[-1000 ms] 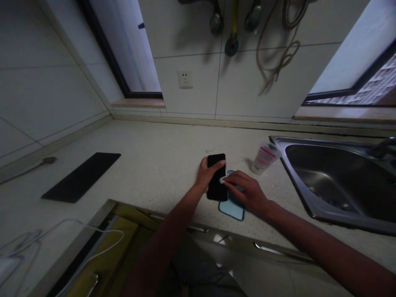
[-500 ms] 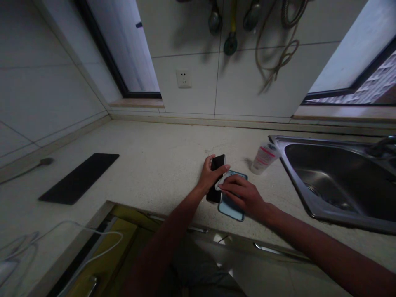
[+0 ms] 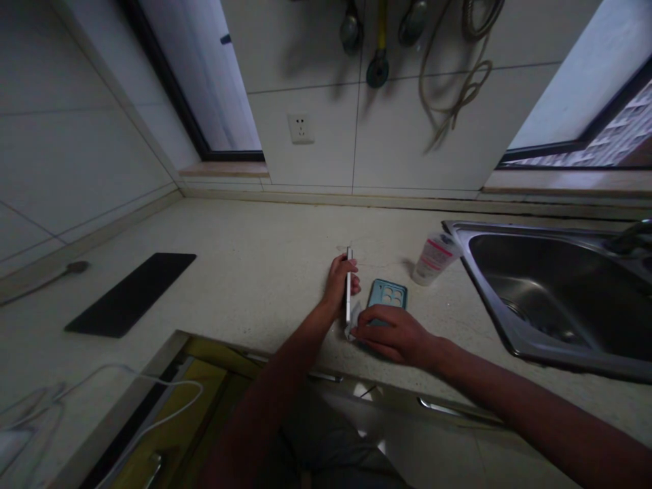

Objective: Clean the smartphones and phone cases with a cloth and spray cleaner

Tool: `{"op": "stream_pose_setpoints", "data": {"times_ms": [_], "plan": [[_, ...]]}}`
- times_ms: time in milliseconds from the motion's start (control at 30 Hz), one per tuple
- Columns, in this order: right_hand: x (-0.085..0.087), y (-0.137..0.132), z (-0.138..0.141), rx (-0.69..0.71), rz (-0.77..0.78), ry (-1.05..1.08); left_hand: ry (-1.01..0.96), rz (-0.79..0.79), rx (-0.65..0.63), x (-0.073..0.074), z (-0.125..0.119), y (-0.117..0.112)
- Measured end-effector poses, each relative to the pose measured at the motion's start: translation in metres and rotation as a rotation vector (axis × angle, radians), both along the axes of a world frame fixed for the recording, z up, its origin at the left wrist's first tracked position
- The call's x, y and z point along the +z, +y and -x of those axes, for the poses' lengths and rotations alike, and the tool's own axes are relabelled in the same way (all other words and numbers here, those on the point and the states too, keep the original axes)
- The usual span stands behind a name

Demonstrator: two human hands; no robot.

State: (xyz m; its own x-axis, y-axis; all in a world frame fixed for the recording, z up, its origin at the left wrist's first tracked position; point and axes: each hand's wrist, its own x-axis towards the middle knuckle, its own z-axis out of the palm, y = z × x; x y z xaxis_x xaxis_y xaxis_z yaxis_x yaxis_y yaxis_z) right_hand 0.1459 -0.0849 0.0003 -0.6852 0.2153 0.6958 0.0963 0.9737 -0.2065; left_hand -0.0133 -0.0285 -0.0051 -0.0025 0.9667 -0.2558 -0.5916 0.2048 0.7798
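My left hand point(image 3: 338, 281) is closed round a smartphone point(image 3: 349, 292), which is turned on edge so that its pale side faces up. At the phone's near end, my right hand point(image 3: 390, 331) pinches a small whitish cloth or tissue point(image 3: 351, 327) against it. A light blue phone case point(image 3: 388, 292) lies on the counter, partly covered by my right hand; its camera cutouts show at the far end. Beyond it to the right stands a clear plastic cup point(image 3: 434, 259) with red print, looking tilted in this view.
To the right a steel sink point(image 3: 489, 319) is set into the pale counter point(image 3: 265, 272). A flat black board point(image 3: 131, 293) lies at the left. A white cable point(image 3: 153, 382) hangs over an open yellow drawer point(image 3: 188, 401). A wall socket point(image 3: 301, 128) sits behind.
My left hand has turned the phone from screen-up onto its edge. My right hand has moved with the whitish cloth from the screen to the phone's near end, uncovering the case's far end.
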Motion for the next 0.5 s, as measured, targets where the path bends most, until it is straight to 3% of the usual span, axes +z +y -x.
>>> {"op": "stream_pose_setpoints", "data": {"times_ms": [100,367,500], "plan": [[-0.0026,0.0027,-0.0003,-0.007,0.022,-0.017,-0.04,-0.029,-0.044,-0.0014,0.0015,0.0028],[-0.0024,0.0067,-0.0008,-0.075,0.027,0.003,-0.22,-0.005,-0.364,-0.0044,-0.0024,-0.0015],[-0.0061,0.0083,-0.0002,-0.091,0.056,0.015,-0.305,-0.004,-0.426,-0.0071,-0.0011,0.0011]]}}
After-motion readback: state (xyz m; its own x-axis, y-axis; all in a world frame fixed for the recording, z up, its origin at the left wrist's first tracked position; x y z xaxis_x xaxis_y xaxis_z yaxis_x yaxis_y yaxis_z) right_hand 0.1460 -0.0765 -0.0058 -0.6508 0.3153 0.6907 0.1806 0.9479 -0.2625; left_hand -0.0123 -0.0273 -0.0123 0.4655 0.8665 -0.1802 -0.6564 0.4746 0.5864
